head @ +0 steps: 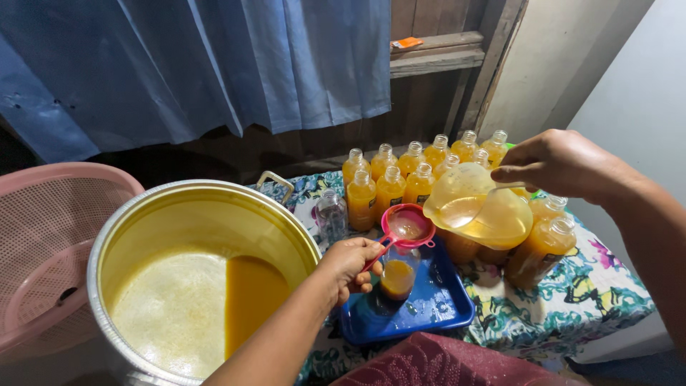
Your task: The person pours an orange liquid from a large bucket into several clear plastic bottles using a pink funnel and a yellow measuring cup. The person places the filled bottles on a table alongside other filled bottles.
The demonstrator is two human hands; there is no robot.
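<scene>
Fingers of the left hand (348,261) pinch the pink strainer (408,225) over a bottle (397,273) on the blue tray (436,304) to catch bits, while the right hand (559,164) grips a tipped jug (475,207) so juice runs down, beside the pot (200,275).

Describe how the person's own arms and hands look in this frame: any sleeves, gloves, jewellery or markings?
Both are bare. The left hand and its forearm show no glove, sleeve, watch or ring. The right hand is also ungloved, with a bare wrist and forearm out to the frame edge; no bracelet or markings can be seen. Any sleeves would lie outside the view.
</scene>
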